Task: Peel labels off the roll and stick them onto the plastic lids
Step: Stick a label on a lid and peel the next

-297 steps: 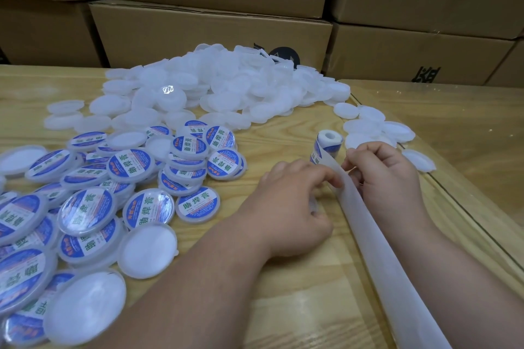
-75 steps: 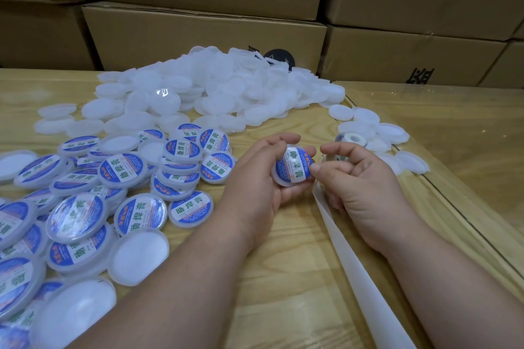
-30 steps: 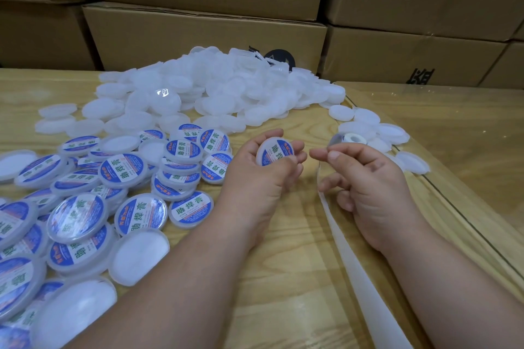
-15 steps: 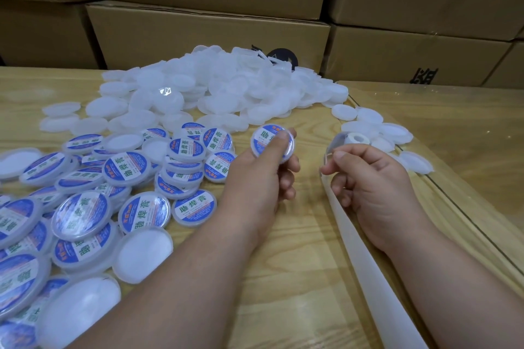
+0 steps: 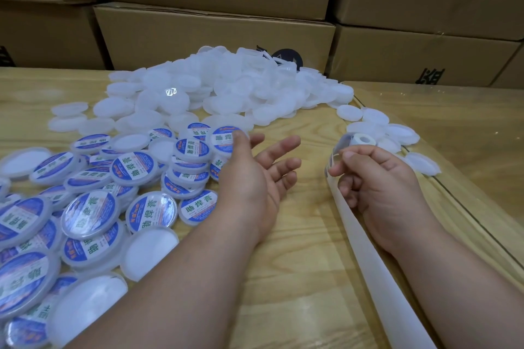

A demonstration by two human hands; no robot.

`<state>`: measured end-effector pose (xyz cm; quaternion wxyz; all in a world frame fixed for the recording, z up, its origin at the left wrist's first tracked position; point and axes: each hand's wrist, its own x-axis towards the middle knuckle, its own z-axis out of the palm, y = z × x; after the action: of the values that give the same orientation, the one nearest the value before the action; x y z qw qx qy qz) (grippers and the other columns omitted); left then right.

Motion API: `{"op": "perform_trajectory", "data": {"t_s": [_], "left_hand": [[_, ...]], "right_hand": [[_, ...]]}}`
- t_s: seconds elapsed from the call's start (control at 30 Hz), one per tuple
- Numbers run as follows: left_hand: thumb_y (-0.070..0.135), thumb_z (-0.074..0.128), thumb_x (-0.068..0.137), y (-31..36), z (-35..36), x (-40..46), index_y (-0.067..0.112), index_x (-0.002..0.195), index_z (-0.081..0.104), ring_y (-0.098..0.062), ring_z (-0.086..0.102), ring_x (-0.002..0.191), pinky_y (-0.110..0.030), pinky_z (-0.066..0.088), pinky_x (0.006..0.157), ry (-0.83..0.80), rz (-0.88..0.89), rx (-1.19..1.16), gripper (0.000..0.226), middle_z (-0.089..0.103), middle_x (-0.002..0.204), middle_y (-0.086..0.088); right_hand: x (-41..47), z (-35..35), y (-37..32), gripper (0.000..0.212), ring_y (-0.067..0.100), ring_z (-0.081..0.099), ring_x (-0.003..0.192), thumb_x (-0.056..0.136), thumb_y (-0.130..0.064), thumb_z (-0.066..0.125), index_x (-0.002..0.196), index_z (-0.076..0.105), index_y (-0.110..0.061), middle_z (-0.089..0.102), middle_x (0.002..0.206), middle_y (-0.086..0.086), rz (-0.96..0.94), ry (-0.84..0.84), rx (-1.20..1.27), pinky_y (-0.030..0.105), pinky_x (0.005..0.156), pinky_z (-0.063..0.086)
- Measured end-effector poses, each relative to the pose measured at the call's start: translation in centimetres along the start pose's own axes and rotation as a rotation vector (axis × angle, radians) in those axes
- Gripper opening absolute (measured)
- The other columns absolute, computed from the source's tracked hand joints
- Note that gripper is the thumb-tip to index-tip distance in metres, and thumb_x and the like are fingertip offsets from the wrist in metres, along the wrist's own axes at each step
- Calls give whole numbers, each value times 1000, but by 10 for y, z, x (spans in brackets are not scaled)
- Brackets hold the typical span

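Note:
My left hand (image 5: 255, 176) hovers open over the wooden table, fingers spread, its thumb tip at the edge of a blue-and-white labelled lid (image 5: 224, 137) that lies on the heap of labelled lids (image 5: 133, 170). My right hand (image 5: 380, 187) pinches the white backing strip (image 5: 377, 263) just below the small label roll (image 5: 361, 140). The strip trails toward me off the bottom right. A big pile of blank translucent white lids (image 5: 226, 93) lies at the back of the table.
Stacked cardboard boxes (image 5: 215, 37) wall off the far edge of the table. A few blank lids (image 5: 422, 164) lie right of the roll. A seam (image 5: 467, 212) between two tabletops runs diagonally along the right.
My left hand carried the freshly labelled lid left to the labelled heap and opened, letting it go. My right hand stayed by the roll, holding the strip.

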<state>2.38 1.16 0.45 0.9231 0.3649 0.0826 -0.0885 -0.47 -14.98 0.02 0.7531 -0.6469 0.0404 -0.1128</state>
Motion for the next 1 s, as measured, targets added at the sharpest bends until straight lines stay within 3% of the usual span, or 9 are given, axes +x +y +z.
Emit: {"op": "perform_trajectory", "data": {"t_s": [0.23,0.37,0.5,0.57,0.7,0.8,0.87,0.93,1.0], "left_hand": [[56,30,104,4,-6,2,23,114,47,-23,63,54,-28,49,51,-1,-25,-133,39,78,91,-12],[38,35,104,1,-5,2,22,116,47,-20,62,52,-25,48,51,-38,-15,-54,23,78,89,-9],[43,25,109,-3,-3,4,21,110,53,-16,62,50,-23,47,49,-67,5,93,36,77,83,-5],[43,24,109,-8,1,1,21,106,54,-16,64,55,-25,48,52,-83,71,251,38,77,82,-7],[18,35,108,-27,4,-8,26,100,58,-11,66,80,-27,47,74,-172,290,694,26,78,86,1],[4,39,102,-38,1,-11,33,106,61,7,62,99,-7,42,84,-233,427,1017,36,73,101,16],[2,41,98,-41,1,-12,35,117,63,11,55,110,3,34,86,-244,515,1212,44,67,114,23],[2,43,94,-47,2,-8,32,132,60,5,50,120,-1,32,97,-265,589,1386,51,61,129,19],[1,43,92,-54,5,-3,31,143,51,-3,40,137,-17,31,113,-327,595,1541,61,49,146,15]], "right_hand": [[1,-2,1,16,12,54,49,98,-11,63,83,69,-16,72,76,6,5,12,-6,22,43,39],[1,-2,2,5,12,55,49,86,-21,69,84,69,-16,72,77,6,2,7,7,22,43,39],[2,-2,3,6,13,54,48,83,-24,68,82,69,-18,72,75,6,-9,1,-15,22,42,39],[1,-2,4,7,13,52,46,83,-24,67,78,70,-20,70,72,6,-39,22,-31,21,42,38],[-1,-3,6,19,11,48,46,83,-24,63,64,66,-25,60,56,-1,-193,193,-161,20,46,40],[-2,-4,7,22,11,43,49,83,-30,63,65,61,-19,52,55,-6,-231,289,-230,23,48,39],[-1,-4,6,21,7,43,50,86,-29,63,69,60,-17,50,55,-12,-260,352,-249,18,50,39],[2,-5,6,19,1,45,49,91,-20,64,72,61,-18,52,53,-18,-272,410,-248,11,51,39],[4,-9,5,21,0,46,49,94,-13,63,73,61,-18,53,51,-20,-252,468,-231,11,52,39]]}}
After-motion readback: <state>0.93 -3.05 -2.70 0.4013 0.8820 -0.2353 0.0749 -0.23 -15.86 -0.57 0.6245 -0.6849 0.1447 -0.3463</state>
